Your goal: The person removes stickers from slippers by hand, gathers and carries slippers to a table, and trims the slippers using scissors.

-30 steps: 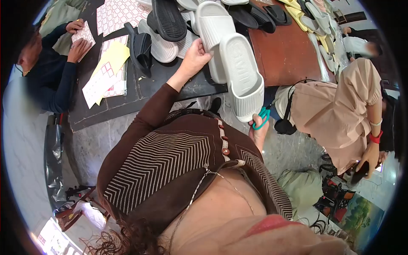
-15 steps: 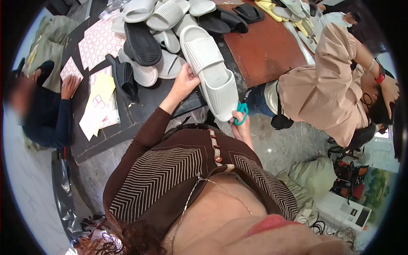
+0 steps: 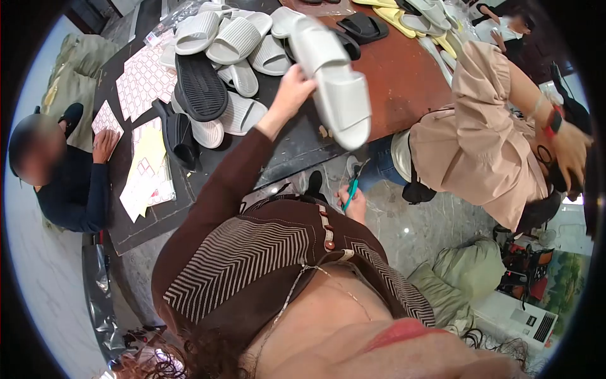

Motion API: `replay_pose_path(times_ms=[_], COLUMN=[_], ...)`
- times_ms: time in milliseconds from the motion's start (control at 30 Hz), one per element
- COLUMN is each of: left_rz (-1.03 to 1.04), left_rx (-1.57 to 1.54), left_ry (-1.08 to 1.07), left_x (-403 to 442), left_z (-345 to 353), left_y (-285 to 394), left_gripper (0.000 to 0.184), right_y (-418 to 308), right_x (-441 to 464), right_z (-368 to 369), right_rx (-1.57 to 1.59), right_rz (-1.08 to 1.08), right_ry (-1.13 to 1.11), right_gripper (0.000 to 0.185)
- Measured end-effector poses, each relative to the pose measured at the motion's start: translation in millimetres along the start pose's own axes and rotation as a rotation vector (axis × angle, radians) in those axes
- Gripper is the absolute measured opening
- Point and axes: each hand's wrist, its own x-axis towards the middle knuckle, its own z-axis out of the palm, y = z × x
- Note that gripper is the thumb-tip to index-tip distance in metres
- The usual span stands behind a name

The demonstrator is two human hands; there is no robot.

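My left hand (image 3: 294,90) grips the edge of a pair of light grey slippers (image 3: 341,95), nested one partly over the other and slightly blurred, above the table's front edge. Below them, close to my body, my right hand (image 3: 353,203) is closed on teal-handled scissors (image 3: 351,189), whose blades point up and away from me. The right hand does not touch the slippers. A pile of grey slippers (image 3: 240,39) and a black slipper with its sole up (image 3: 202,88) lie left of my left hand.
The dark table (image 3: 278,151) holds patterned sheets (image 3: 146,79), a yellow paper (image 3: 149,148) and a black slipper (image 3: 177,136). A brown board (image 3: 404,88) bears more slippers. One person sits at the left; another, in beige (image 3: 473,145), bends at the right.
The slippers have moved up and away with my left hand. My right hand has let go of their near end and stays lower, still holding the scissors.
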Motion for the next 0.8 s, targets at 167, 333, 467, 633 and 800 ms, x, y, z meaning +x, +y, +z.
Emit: replay_pose_path(times_ms=[167, 333, 467, 633, 800], left_rz=[0.222, 0.355, 0.193, -0.273, 0.146], left_rx=[-0.263, 0.545, 1.108, 1.159, 1.544], left_ry=[-0.188, -0.115, -0.081, -0.193, -0.186], left_x=[127.1, 157.9, 166.1, 147.5, 100.0], left_z=[89.9, 109.1, 70.6, 59.7, 40.9], left_y=[-5.5, -35.6, -88.2, -95.8, -81.8], left_gripper=[0.034, 0.040, 0.040, 0.044, 0.025], right_y=[3.9, 3.4, 0.3, -22.6, -44.7], right_x=[6.0, 23.4, 30.2, 40.1, 54.2], right_z=[6.7, -4.4, -14.3, -17.4, -5.6], right_rx=[-0.079, -0.084, -0.119, -0.243, -0.266], right_rz=[0.089, 0.028, 0.030, -0.050, -0.125], right_ry=[0.099, 0.109, 0.090, -0.016, -0.162], right_gripper=[0.018, 0.020, 0.021, 0.024, 0.027])
